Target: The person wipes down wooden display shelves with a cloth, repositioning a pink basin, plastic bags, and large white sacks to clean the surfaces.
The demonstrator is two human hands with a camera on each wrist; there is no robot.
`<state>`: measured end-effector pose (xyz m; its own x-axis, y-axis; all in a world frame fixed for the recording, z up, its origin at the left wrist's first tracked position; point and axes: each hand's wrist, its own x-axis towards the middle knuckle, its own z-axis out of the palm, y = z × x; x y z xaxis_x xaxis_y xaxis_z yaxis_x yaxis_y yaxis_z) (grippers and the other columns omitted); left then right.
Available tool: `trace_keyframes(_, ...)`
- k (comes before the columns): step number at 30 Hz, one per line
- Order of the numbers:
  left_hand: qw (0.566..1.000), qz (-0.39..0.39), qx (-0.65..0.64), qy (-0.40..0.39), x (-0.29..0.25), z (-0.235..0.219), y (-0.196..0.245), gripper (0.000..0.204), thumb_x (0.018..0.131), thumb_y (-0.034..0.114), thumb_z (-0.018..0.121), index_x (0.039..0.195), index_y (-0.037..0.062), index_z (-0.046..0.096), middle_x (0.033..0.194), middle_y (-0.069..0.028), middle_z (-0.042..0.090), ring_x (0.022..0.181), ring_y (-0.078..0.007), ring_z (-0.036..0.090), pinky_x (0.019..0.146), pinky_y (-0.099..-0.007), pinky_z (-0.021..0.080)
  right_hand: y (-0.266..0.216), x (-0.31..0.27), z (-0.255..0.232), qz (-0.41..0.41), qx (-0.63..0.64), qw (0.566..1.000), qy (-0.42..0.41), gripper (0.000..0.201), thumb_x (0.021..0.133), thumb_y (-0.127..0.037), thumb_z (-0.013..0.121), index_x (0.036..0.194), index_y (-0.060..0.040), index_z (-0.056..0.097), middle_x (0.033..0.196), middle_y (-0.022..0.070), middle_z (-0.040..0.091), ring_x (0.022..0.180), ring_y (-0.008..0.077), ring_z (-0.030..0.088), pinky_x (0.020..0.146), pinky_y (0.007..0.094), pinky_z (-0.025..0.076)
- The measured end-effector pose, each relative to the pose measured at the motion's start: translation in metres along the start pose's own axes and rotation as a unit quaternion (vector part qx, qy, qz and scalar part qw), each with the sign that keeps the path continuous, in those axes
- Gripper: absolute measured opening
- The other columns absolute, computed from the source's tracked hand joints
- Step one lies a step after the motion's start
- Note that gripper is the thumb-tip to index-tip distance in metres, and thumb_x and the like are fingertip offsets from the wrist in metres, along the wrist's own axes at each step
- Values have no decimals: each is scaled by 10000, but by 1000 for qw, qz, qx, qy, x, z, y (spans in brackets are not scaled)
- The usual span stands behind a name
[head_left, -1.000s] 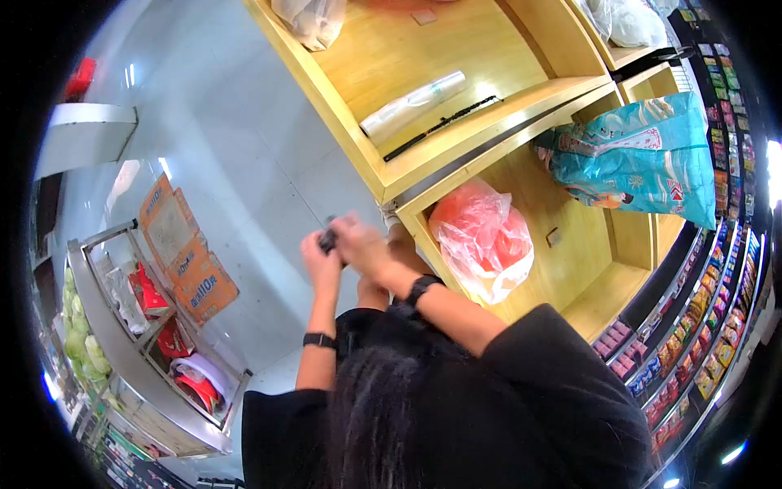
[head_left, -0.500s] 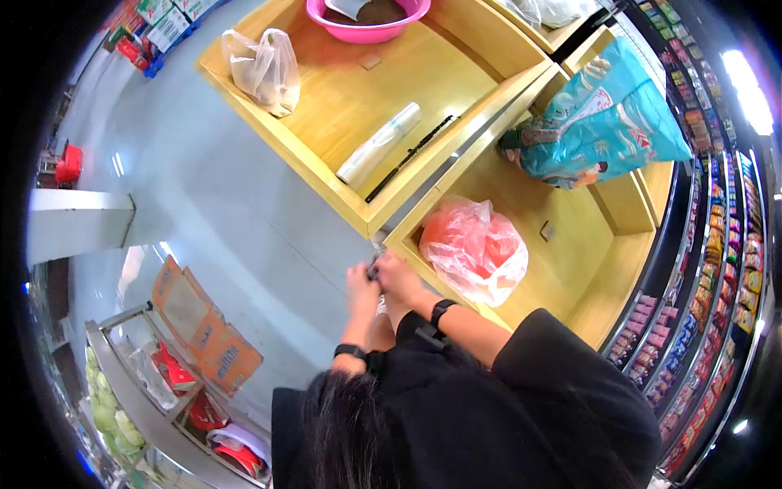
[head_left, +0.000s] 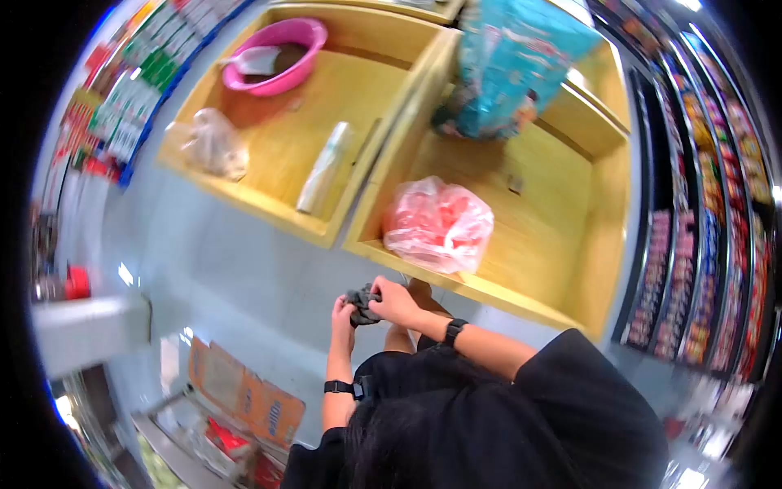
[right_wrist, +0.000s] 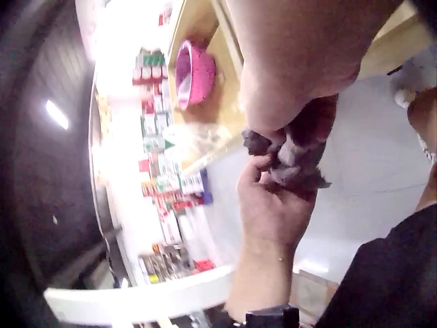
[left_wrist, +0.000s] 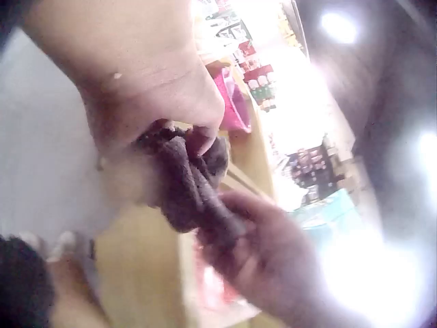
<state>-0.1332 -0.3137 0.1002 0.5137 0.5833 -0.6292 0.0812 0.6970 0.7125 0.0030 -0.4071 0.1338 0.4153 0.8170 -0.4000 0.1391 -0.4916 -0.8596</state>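
A crumpled dark grey cloth (head_left: 363, 305) is stretched between both hands in front of the body, beyond the near edge of the wooden bins. My left hand (head_left: 342, 319) grips its left side. From the other side my right hand (head_left: 396, 303) pinches it with thumb and fingers. Close up in the left wrist view, the cloth (left_wrist: 188, 181) shows soft, thick folds, and part of it is hidden behind the fingers. The right wrist view has the bunched cloth (right_wrist: 300, 160) between the two hands.
A wooden bin (head_left: 383, 75) holds a pink basin (head_left: 316, 34), a tied plastic bag (head_left: 216, 147) and a clear plastic roll (head_left: 324, 167). The bin beside it (head_left: 562, 236) has a pinkish-red bag (head_left: 440, 224) and a teal sack (head_left: 513, 69). Flattened cardboard (head_left: 244, 391) lies at lower left.
The head view has turned, so the bins sit further left and the pink basin shows whole. The dark bundle, small between the hands before, is now spread wider, the hands slightly apart.
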Motion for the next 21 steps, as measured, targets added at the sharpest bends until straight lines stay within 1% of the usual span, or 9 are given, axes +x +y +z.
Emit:
trace_keyframes(1, 995, 29, -84, -44, 3, 21, 6, 267, 738, 54, 484, 1006, 57, 495, 927, -31, 529, 853, -123, 524, 764, -252, 439, 0, -13, -18, 83, 95, 992, 1, 331, 709, -160, 639, 957, -27, 465, 814, 131, 545, 767, 238, 554, 691, 360, 451)
trace_keyframes(2, 996, 11, -67, -65, 3, 42, 15, 267, 738, 54, 484, 1006, 57, 495, 927, -31, 529, 853, -123, 524, 764, -252, 439, 26, -20, -19, -9, 70, 993, 92, 356, 738, -165, 640, 1022, -38, 467, 779, 80, 535, 694, 152, 524, 636, 298, 447)
trace_keyframes(4, 987, 16, -14, -159, -5, 85, 29, 300, 759, 45, 477, 1059, 48, 478, 993, -42, 512, 977, -124, 484, 885, -260, 377, 11, -52, -54, 21, 182, 976, 120, 374, 749, -147, 629, 1070, -47, 463, 768, 60, 527, 678, 136, 513, 632, 273, 442)
trace_keyframes(7, 965, -24, 10, -261, -5, 147, 38, 334, 780, 36, 488, 1111, 42, 450, 1012, -47, 510, 991, -131, 486, 889, -272, 382, 15, -80, -95, 54, 329, 931, 149, 389, 780, -86, 596, 1149, -65, 472, 807, 21, 538, 709, 83, 504, 659, 223, 432)
trace_keyframes(9, 963, -5, 84, -255, -3, 195, 31, 355, 802, 36, 494, 1149, 54, 425, 1022, -49, 507, 962, -138, 499, 858, -259, 399, 42, -89, -109, 12, 382, 896, 226, 326, 791, -71, 586, 1106, -53, 503, 835, 12, 547, 739, 74, 512, 668, 214, 431)
trace_keyframes(11, 936, 35, 219, -275, 3, 242, 15, 288, 818, 61, 509, 1103, 53, 468, 990, -51, 516, 927, -138, 505, 826, -253, 412, 55, -107, -139, 66, 442, 856, 262, 276, 795, -68, 588, 1061, -30, 522, 839, 16, 556, 760, 71, 519, 665, 212, 438)
trace_keyframes(15, 862, 69, 398, -307, 30, 324, -72, 164, 784, 39, 509, 944, 11, 523, 889, -99, 540, 876, -189, 521, 761, -296, 431, 121, -125, -185, 159, 395, 798, 427, 244, 750, -97, 607, 968, -12, 537, 748, 52, 589, 636, 103, 549, 571, 254, 458)
trace_keyframes(17, 805, 203, 474, -294, 58, 342, -134, 189, 746, 13, 491, 933, 1, 518, 899, -164, 530, 881, -289, 521, 769, -356, 428, 158, -120, -204, 256, 322, 793, 450, 214, 720, -80, 608, 902, 0, 530, 774, 55, 561, 694, 115, 531, 632, 260, 458)
trace_keyframes(21, 837, 161, 488, -188, 121, 341, -215, 193, 733, 1, 474, 919, -3, 524, 923, -205, 494, 889, -361, 493, 796, -396, 417, 241, -69, -216, 298, 258, 821, 413, 290, 658, -125, 651, 890, 16, 552, 782, 107, 600, 706, 180, 573, 662, 285, 474)
